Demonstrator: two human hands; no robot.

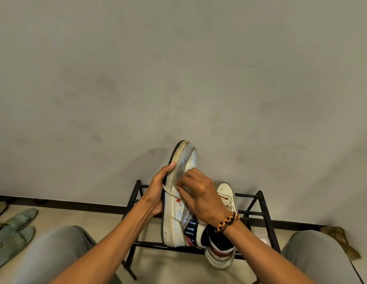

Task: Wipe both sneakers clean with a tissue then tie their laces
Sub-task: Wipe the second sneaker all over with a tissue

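Holding the white sneaker (179, 201) up on its side over the black shoe rack (266, 220), toe pointing at the wall, the left hand (158, 191) grips it from the sole side, fingers curled round the edge and thumb along the rim. The right hand (199, 193) rests on the upper with fingers bunched, pinching something pale at the laces (tissue or lace, can't tell which). A loose lace (170, 192) trails across. The second sneaker (224, 228) sits on the rack just behind. Green slippers (12, 232) lie on the floor at left.
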